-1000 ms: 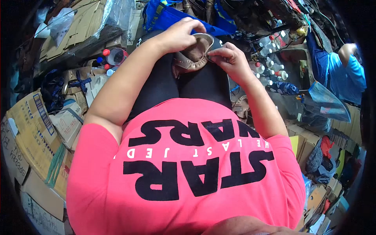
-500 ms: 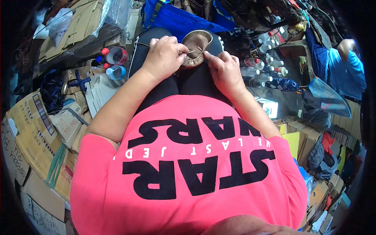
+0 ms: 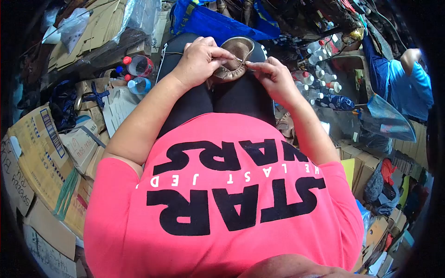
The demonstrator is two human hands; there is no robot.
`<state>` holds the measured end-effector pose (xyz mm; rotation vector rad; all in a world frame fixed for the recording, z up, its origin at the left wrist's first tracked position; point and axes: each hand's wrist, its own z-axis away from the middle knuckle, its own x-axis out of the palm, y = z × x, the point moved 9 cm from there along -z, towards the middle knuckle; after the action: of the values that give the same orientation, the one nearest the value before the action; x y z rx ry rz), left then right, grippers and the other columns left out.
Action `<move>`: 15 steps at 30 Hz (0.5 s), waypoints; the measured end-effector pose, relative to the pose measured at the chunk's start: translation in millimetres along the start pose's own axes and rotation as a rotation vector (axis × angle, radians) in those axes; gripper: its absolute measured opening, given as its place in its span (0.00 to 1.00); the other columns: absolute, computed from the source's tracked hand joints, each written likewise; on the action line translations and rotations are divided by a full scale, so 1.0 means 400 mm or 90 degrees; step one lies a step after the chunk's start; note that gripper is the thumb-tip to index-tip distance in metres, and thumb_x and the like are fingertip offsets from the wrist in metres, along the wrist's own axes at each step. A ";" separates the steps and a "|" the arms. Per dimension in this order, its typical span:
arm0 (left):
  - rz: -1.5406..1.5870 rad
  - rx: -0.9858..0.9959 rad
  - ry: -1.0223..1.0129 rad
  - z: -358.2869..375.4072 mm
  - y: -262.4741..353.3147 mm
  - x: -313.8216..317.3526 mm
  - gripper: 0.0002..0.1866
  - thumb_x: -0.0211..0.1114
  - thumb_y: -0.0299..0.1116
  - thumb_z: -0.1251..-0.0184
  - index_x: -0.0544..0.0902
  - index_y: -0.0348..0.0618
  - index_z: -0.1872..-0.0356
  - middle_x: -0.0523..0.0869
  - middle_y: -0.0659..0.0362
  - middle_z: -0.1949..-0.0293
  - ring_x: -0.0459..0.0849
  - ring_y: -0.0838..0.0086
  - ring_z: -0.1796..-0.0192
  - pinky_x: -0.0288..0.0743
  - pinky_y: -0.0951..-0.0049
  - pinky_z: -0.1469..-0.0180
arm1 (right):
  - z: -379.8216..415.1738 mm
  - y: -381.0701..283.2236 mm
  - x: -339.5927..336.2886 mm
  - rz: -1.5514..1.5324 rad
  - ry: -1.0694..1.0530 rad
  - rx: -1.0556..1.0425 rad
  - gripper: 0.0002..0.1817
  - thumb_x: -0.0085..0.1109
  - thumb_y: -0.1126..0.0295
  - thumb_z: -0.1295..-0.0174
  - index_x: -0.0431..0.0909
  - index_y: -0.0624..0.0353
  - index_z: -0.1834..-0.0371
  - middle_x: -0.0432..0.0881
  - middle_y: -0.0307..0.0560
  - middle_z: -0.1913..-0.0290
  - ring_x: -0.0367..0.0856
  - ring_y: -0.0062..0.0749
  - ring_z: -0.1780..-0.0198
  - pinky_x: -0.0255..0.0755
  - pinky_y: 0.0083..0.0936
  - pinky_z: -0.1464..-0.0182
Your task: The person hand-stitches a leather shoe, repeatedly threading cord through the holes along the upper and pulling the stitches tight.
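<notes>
A brown shoe upper (image 3: 239,48) with a pale rim and a gathered, stitched edge rests on my dark-trousered knees. On its left side my left hand (image 3: 199,60) has thumb and forefinger pinched together on a thin needle (image 3: 238,59) that lies across the opening. My right hand (image 3: 271,76) is at the right edge of the piece, its forefinger touching the rim close to the needle tip. The fingers of that hand are curled together, and whatever lies between them is too small to make out.
Plastic bottles stand at the left (image 3: 140,66) and right (image 3: 320,74). A blue bag (image 3: 208,23) lies beyond my knees. Cardboard (image 3: 41,148) is piled at the left. Another person's blue sleeve (image 3: 408,88) shows at the right.
My left hand has shifted slightly right with the needle, whose tip is now close to my right forefinger. My right hand and forearm have moved a little to the right.
</notes>
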<state>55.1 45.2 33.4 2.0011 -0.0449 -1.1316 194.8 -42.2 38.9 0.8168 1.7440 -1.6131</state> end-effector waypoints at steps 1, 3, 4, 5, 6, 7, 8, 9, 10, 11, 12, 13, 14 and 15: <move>0.004 -0.005 -0.008 -0.003 -0.004 0.005 0.08 0.67 0.33 0.46 0.89 0.61 0.66 0.76 0.63 0.72 0.75 0.67 0.61 0.67 0.65 0.56 | -0.003 0.034 0.010 -0.085 -0.031 0.047 0.17 0.59 0.79 0.46 0.84 0.49 0.53 0.78 0.45 0.64 0.80 0.31 0.62 0.73 0.23 0.55; -0.010 -0.003 -0.016 -0.006 -0.008 0.014 0.08 0.67 0.33 0.46 0.89 0.61 0.66 0.76 0.64 0.71 0.75 0.67 0.60 0.66 0.65 0.55 | -0.016 0.067 0.018 -0.186 -0.069 0.076 0.16 0.55 0.81 0.42 0.84 0.51 0.54 0.77 0.43 0.59 0.77 0.28 0.57 0.71 0.20 0.52; -0.023 0.000 -0.022 -0.008 -0.009 0.019 0.08 0.67 0.32 0.46 0.88 0.62 0.66 0.76 0.64 0.71 0.75 0.68 0.59 0.66 0.65 0.54 | -0.023 0.075 0.021 -0.227 -0.092 0.086 0.16 0.54 0.82 0.41 0.84 0.52 0.54 0.77 0.42 0.60 0.76 0.27 0.57 0.71 0.19 0.52; -0.023 0.000 -0.022 -0.009 -0.010 0.021 0.08 0.67 0.32 0.46 0.88 0.62 0.66 0.76 0.64 0.71 0.75 0.68 0.59 0.66 0.65 0.54 | -0.030 0.079 0.024 -0.268 -0.116 0.095 0.16 0.53 0.82 0.41 0.84 0.52 0.54 0.77 0.41 0.60 0.75 0.25 0.56 0.70 0.18 0.52; -0.024 -0.002 -0.031 -0.010 -0.012 0.024 0.09 0.67 0.33 0.46 0.88 0.62 0.65 0.76 0.65 0.70 0.75 0.68 0.58 0.65 0.65 0.53 | -0.038 0.086 0.022 -0.268 -0.117 0.095 0.16 0.53 0.82 0.41 0.84 0.52 0.54 0.77 0.41 0.60 0.75 0.25 0.56 0.70 0.18 0.52; -0.025 -0.006 -0.040 -0.008 -0.013 0.028 0.09 0.67 0.33 0.46 0.88 0.62 0.65 0.76 0.65 0.70 0.74 0.69 0.57 0.64 0.65 0.52 | -0.042 0.092 0.031 -0.307 -0.140 0.105 0.18 0.51 0.84 0.42 0.84 0.54 0.54 0.75 0.39 0.60 0.73 0.23 0.56 0.68 0.17 0.51; -0.025 -0.009 -0.039 -0.007 -0.013 0.029 0.09 0.67 0.33 0.46 0.88 0.62 0.65 0.76 0.65 0.70 0.74 0.69 0.57 0.64 0.65 0.52 | -0.045 0.094 0.040 -0.346 -0.163 0.115 0.19 0.48 0.86 0.44 0.83 0.57 0.54 0.73 0.37 0.60 0.71 0.21 0.56 0.66 0.16 0.50; -0.039 0.018 -0.012 -0.006 -0.001 0.022 0.09 0.67 0.31 0.47 0.88 0.61 0.65 0.75 0.64 0.72 0.74 0.69 0.60 0.64 0.66 0.55 | -0.050 0.091 0.037 -0.347 -0.165 0.114 0.19 0.48 0.86 0.44 0.83 0.57 0.54 0.73 0.37 0.60 0.71 0.21 0.56 0.66 0.16 0.50; -0.053 0.046 0.015 -0.006 0.009 0.014 0.09 0.67 0.30 0.47 0.88 0.59 0.65 0.74 0.63 0.74 0.74 0.69 0.63 0.65 0.67 0.58 | -0.053 0.088 0.038 -0.350 -0.185 0.125 0.21 0.47 0.87 0.46 0.83 0.57 0.54 0.73 0.36 0.60 0.71 0.21 0.56 0.66 0.16 0.49; -0.054 0.046 0.014 -0.006 0.008 0.014 0.09 0.67 0.30 0.47 0.88 0.59 0.65 0.74 0.63 0.74 0.74 0.69 0.63 0.65 0.67 0.58 | -0.054 0.088 0.041 -0.353 -0.203 0.137 0.23 0.45 0.89 0.48 0.83 0.57 0.54 0.73 0.36 0.60 0.71 0.21 0.56 0.66 0.16 0.48; -0.045 0.042 0.009 -0.006 0.006 0.015 0.09 0.67 0.30 0.47 0.88 0.59 0.65 0.74 0.63 0.74 0.74 0.69 0.63 0.64 0.67 0.57 | -0.055 0.089 0.041 -0.354 -0.203 0.137 0.23 0.45 0.89 0.48 0.83 0.57 0.54 0.73 0.36 0.60 0.71 0.21 0.56 0.66 0.16 0.48; -0.037 0.039 0.003 -0.007 0.004 0.017 0.09 0.66 0.31 0.46 0.88 0.60 0.65 0.74 0.63 0.74 0.74 0.69 0.62 0.63 0.67 0.57 | -0.056 0.093 0.042 -0.348 -0.207 0.142 0.24 0.45 0.89 0.49 0.83 0.57 0.54 0.72 0.36 0.60 0.71 0.21 0.56 0.66 0.16 0.48; -0.037 0.039 0.003 -0.008 0.004 0.017 0.09 0.66 0.31 0.46 0.88 0.60 0.65 0.74 0.63 0.74 0.74 0.69 0.62 0.63 0.67 0.57 | -0.056 0.096 0.043 -0.343 -0.210 0.147 0.24 0.45 0.89 0.50 0.83 0.57 0.55 0.72 0.36 0.60 0.71 0.21 0.56 0.66 0.16 0.48; -0.032 0.035 -0.006 -0.008 0.002 0.019 0.09 0.66 0.31 0.46 0.88 0.60 0.65 0.74 0.63 0.74 0.74 0.69 0.62 0.63 0.67 0.57 | -0.056 0.097 0.043 -0.343 -0.210 0.148 0.24 0.45 0.89 0.50 0.83 0.57 0.55 0.72 0.36 0.60 0.71 0.21 0.56 0.66 0.16 0.48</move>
<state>62.5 43.8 29.4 2.0558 -0.0303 -1.1835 214.0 -17.1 3.0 0.1512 1.6340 -2.1868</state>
